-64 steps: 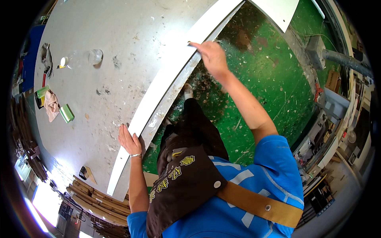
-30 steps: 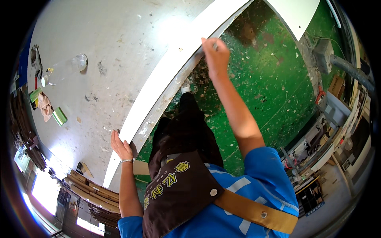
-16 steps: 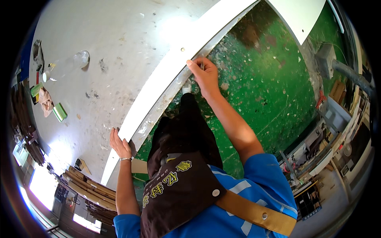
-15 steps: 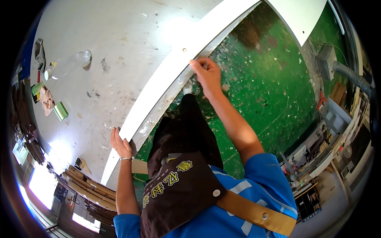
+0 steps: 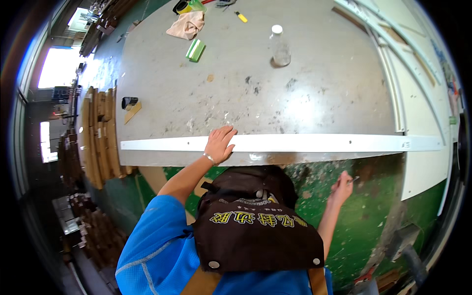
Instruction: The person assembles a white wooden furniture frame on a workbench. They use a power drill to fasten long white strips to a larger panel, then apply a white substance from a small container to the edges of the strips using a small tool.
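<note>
A long white strip (image 5: 290, 143) with small holes lies along the near edge of the grey worktable (image 5: 196, 103). My left hand (image 5: 220, 143) rests flat on the strip, left of its middle, with fingers stretched out. My right hand (image 5: 342, 186) is off the table's near edge, above the green floor and apart from the strip. Its fingers are closed in a pinch; a small thin dark thing seems to stick out from them, too small to name.
On the table are a clear bottle (image 5: 281, 49) with a white cap, a green block (image 5: 195, 50), a pinkish cloth (image 5: 187, 25) and a yellow-handled tool (image 5: 241, 17). White panels and strips (image 5: 418, 118) lie at the right. Brown boards (image 5: 101, 137) stand left.
My view has turned, so the strip now runs across the picture. My right hand has come away from the strip's edge toward me. My left hand still rests on the strip.
</note>
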A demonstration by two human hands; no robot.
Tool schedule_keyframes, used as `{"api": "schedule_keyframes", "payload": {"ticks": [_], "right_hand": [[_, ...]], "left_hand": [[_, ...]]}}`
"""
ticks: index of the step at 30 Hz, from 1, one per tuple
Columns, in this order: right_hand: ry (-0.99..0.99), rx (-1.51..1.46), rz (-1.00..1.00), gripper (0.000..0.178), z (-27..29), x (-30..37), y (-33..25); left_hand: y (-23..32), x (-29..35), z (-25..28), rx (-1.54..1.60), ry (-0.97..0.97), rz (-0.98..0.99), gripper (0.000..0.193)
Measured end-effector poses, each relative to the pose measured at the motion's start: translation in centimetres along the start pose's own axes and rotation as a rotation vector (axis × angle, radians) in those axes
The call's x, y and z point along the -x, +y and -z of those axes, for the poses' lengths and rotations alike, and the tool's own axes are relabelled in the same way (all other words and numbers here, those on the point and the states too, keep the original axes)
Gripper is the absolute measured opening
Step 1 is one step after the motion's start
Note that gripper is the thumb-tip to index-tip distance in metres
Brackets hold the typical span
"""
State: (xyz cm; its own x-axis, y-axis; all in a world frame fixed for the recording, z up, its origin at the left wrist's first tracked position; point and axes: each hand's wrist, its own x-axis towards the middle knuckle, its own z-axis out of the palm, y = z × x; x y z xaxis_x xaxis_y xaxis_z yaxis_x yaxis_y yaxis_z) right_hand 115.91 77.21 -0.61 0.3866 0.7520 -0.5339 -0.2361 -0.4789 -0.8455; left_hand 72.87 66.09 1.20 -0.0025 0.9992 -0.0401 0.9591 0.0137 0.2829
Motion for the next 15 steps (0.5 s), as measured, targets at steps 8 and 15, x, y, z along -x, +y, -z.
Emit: {"api": "schedule_keyframes", "payload": {"ticks": [8, 15], "right_hand": [[-0.153, 0.068, -0.091, 0.016, -5.3, 7.1, 0.9], [-0.334, 0.101, -0.087, 0.019, -8.7, 8.8, 1.4]], "left_hand": [[-0.3, -0.5, -1.4, 0.120, 0.134, -0.023, 0.046], [-1.2, -0.1, -2.6, 0.133, 0.192, -0.067, 0.042]]}}
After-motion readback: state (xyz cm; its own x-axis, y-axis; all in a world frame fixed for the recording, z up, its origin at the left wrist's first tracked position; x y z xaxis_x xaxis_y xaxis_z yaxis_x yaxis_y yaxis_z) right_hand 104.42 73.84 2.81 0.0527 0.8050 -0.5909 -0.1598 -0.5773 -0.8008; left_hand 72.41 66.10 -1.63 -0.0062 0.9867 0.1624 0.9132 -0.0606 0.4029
